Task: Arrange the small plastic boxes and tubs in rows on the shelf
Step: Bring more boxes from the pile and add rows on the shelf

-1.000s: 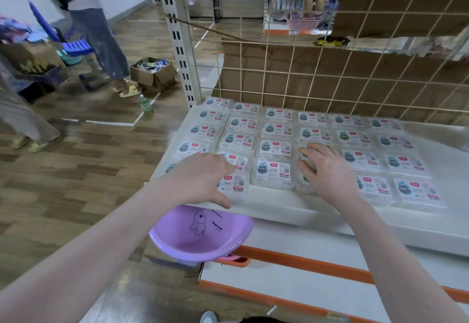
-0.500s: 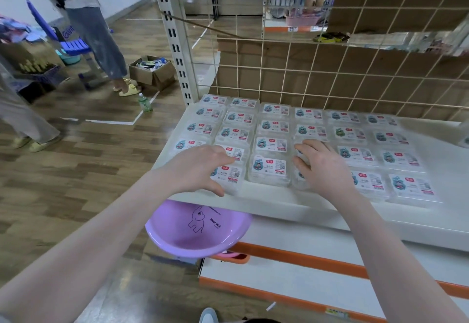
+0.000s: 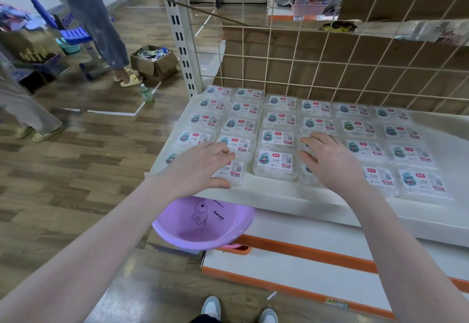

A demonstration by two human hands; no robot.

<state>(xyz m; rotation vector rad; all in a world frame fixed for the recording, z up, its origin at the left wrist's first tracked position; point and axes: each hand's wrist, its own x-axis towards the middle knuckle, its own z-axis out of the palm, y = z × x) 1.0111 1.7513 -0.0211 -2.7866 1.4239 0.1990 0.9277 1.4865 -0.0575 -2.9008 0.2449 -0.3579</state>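
Here a white metal shelf (image 3: 279, 190) carries the goods, its back closed by a cream wire grid (image 3: 330, 68) with brown cardboard behind it. A slotted white upright post (image 3: 181, 35) stands at the shelf's left rear corner. The floor (image 3: 76, 170) is brown wood-pattern plank. Below the shelf's front edge a lilac plastic basin with an elephant drawing (image 3: 200, 223) juts out, above a lower white shelf edged in orange (image 3: 304, 251). Further back on the floor sit an open cardboard carton (image 3: 154, 62), a small green bottle (image 3: 146, 94) and a blue plastic chair (image 3: 71, 34); another person in grey trousers (image 3: 99, 25) stands beside the chair.

The small clear plastic boxes with white printed labels (image 3: 278, 164) lie flat on the shelf in a grid, rows running left to right and columns running back toward the wire grid. Each box's long axis lies across the shelf, and the labels face up, reading toward the front edge.

The left hand (image 3: 203, 167) rests palm down on the front-left boxes, fingers lightly bent, thumb along the front edge of one box, not wrapped round anything. The right hand (image 3: 330, 162) lies palm down with fingers spread on the boxes just right of the centre front box, gripping nothing.
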